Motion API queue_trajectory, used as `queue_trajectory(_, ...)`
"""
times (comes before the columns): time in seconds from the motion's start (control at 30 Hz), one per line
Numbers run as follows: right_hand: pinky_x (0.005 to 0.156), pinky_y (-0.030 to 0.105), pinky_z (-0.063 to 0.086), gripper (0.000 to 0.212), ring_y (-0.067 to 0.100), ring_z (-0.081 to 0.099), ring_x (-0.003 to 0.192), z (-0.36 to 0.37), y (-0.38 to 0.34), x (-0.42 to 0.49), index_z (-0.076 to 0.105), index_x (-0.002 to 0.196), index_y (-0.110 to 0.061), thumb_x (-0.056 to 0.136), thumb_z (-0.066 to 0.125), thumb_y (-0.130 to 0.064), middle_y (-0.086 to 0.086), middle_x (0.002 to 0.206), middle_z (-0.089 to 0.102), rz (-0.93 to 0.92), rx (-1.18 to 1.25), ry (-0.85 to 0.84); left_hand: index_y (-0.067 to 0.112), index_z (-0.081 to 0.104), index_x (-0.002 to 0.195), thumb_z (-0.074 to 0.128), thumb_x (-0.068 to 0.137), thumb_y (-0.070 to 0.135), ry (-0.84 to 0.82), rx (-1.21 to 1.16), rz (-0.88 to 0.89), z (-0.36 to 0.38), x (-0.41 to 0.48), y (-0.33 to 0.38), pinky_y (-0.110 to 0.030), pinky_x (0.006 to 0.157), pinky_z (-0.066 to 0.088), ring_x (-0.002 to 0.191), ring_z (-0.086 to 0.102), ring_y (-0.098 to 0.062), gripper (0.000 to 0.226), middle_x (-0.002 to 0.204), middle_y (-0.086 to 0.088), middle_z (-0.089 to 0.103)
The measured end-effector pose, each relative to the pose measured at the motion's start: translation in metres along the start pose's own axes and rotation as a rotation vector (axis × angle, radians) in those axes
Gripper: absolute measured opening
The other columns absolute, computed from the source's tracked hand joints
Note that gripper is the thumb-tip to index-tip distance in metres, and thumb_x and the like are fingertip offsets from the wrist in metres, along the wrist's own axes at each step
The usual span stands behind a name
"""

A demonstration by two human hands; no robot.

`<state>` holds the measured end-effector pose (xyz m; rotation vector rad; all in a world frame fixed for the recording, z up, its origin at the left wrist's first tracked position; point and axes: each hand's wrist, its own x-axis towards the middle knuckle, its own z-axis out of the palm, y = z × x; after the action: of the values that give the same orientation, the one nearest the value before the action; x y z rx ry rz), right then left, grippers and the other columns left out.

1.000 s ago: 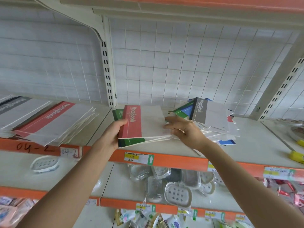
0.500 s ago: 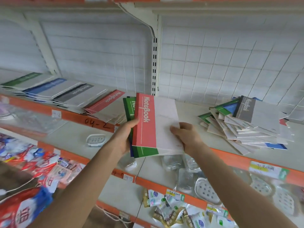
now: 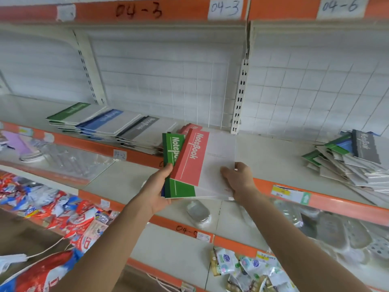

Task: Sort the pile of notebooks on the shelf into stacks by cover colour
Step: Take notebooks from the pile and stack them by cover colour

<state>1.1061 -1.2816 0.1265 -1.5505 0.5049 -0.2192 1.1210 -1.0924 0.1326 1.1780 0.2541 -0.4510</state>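
Shelf (image 3: 273, 157): pale board with an orange front edge, carrying every notebook listed.

Unsorted pile (image 3: 353, 163): lying far right, covers fanning out at mixed angles, a grey one on top.

Sorted stacks: sitting in a row at far left, overlapping slightly, in the order green stack (image 3: 69, 114), blue stack (image 3: 105, 123), grey stack (image 3: 145, 131), red stack (image 3: 189, 128).

Held bundle: hanging in front of the shelf edge, just near of the red stack. A red notebook (image 3: 193, 159) is lying on top, with a green notebook (image 3: 174, 150) fanning out under it and a blue edge showing lowest.

Handling: thin, light, soft-covered booklets, likely bending if held by one corner and sliding over each other easily. Taking them by the spine or along a long edge looks safest.

Left hand (image 3: 155, 190): arm reaching up, thumb pressing on the green cover, fingers going underneath and gripping the bundle's spine side.

Right hand (image 3: 237, 178): arm reaching up, thumb lying on the white cover, fingers pinching the red notebook's right edge.
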Motion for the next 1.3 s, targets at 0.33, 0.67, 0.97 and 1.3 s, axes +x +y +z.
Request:
queue_trajectory(0.33,0.059,0.031,0.051,0.025,0.024,0.056,0.063,0.082,-0.012,-0.015,0.050,0.104,-0.006,0.083,0.056,0.006,0.010,0.074,0.058,0.064,-0.059,0.086,0.016,0.060,0.101,0.055,0.092,0.015,-0.049,0.113,0.031,-0.084,0.016,0.056,-0.048,0.101,0.041,0.087,0.062,-0.027,0.010,0.090,-0.011,0.067)
queue_trajectory(0.67,0.078,0.036,0.048,0.035,0.034,0.059,0.101,0.079,-0.029,0.060,0.053,0.115,0.003,0.080,0.050,0.006,0.020,0.104,0.061,-0.049,-0.410,0.305,0.021,0.058,0.096,0.052,0.090,0.005,-0.053,0.113,0.069,-0.094,0.064,0.090,-0.041,0.080,0.049,0.088,0.061,-0.025,0.018,0.097,-0.010,0.066)
queue_trajectory(0.97,0.092,0.034,0.044,0.042,0.032,0.050,0.114,0.078,-0.038,0.117,0.042,0.127,0.000,0.088,0.050,-0.010,0.019,0.133,0.037,0.029,-0.894,0.184,0.014,0.059,0.089,0.049,0.091,0.001,-0.038,0.091,0.074,-0.087,0.107,0.122,-0.033,0.062,0.044,0.078,0.060,-0.022,0.016,0.085,-0.010,0.065)
queue_trajectory(1.3,0.074,0.030,0.043,0.033,0.022,0.055,0.085,0.116,-0.064,0.122,0.061,0.107,-0.001,0.095,0.047,-0.029,0.012,0.095,0.059,-0.198,-0.702,0.012,0.016,0.061,0.110,0.051,0.089,-0.001,-0.114,0.104,0.101,-0.074,0.147,0.128,-0.040,0.074,0.049,0.094,0.063,-0.029,0.029,0.108,-0.014,0.066)
